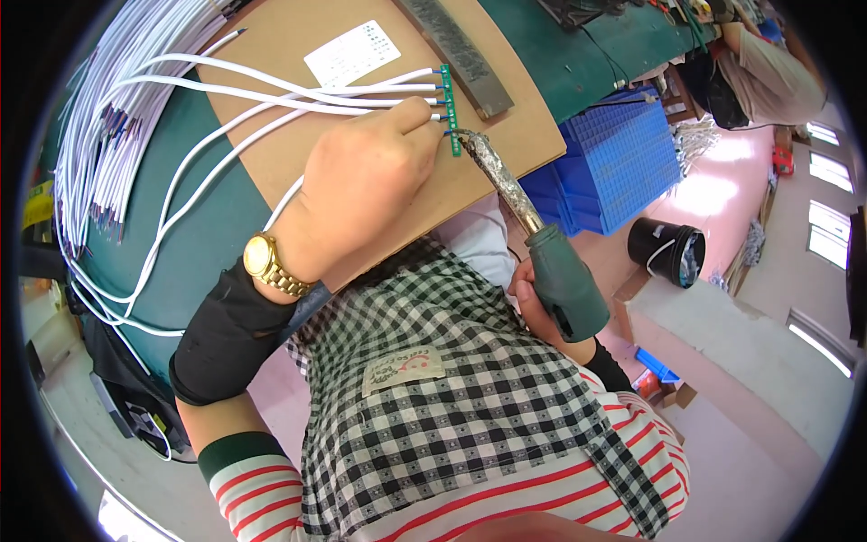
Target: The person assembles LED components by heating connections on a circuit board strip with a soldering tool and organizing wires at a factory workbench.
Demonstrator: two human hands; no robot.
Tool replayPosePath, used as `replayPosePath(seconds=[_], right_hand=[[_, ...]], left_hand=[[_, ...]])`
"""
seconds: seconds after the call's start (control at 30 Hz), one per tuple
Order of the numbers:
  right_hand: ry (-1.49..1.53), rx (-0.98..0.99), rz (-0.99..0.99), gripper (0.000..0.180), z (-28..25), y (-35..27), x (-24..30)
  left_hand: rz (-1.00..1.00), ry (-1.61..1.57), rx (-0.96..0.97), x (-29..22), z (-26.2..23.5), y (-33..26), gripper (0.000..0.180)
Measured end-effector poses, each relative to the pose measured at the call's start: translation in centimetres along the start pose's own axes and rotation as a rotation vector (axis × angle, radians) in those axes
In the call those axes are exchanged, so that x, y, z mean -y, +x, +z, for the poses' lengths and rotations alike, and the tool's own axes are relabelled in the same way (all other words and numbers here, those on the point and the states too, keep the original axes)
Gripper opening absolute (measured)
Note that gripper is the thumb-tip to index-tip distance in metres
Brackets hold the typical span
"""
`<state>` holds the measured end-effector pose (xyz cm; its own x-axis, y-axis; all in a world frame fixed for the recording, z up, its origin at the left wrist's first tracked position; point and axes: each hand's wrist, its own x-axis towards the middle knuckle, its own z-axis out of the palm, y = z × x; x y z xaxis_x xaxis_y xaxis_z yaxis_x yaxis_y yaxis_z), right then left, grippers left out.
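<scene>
Nearest of all is the worker's black-and-white checked apron (424,434), filling 6 o'clock, with a red-striped shirt (452,510) showing around it. From where I stand, the work itself sits toward 12 o'clock: a narrow green circuit board (454,117) on a brown sheet (262,41), with several white leads (397,88) running to it from the 9 o'clock side.

The left hand (370,167), at 11 o'clock, has its fingers bent close together on a white cable (437,116) right beside the board; the thumb is hidden from me. A gold watch (275,266) circles that wrist.

The right hand (535,298), toward 3 o'clock, is wrapped around the green handle of a soldering iron (567,285). The iron slants up toward 12, its tip at the board's edge; whether they actually touch, I can't tell.

A dark metal bar (462,59) lies beyond the board at 12, and a white label sheet (352,54) at 11. A thick bundle of cables (153,54) spreads over the green table (122,257) at 10. A blue crate (623,154) stands at 2, a black bucket (664,253) at 3, and another person (772,81) farther out at 2.
</scene>
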<state>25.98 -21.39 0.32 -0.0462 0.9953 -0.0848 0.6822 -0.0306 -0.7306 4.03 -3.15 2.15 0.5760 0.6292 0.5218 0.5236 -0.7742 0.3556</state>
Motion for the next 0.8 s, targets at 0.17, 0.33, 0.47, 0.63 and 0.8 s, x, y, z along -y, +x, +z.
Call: replayPosePath(seconds=[0.17,0.33,0.47,0.63,0.8], right_hand=[[-0.106,-0.027,0.043,0.003,0.4,-0.1,-0.3],[-0.367,-0.181,-0.339,0.019,-0.5,1.6,0.9],[-0.358,-0.169,-0.345,0.021,-0.6,1.6,0.7],[-0.297,-0.086,-0.126,0.023,-0.1,0.3,0.2],[-0.22,-0.177,-0.128,0.025,-0.5,-0.1,0.4]], left_hand=[[-0.012,0.01,0.006,-0.1,-0.2,-0.1,0.002],[-0.01,0.03,0.004,-0.2,-0.1,-0.1,0.003],[-0.001,0.05,0.026,-0.3,-0.2,-0.2,0.002],[0.008,0.08,0.045,-0.2,-0.2,-0.2,0.003],[-0.01,0.076,0.082,0.0,-0.2,-0.3,0.008]])
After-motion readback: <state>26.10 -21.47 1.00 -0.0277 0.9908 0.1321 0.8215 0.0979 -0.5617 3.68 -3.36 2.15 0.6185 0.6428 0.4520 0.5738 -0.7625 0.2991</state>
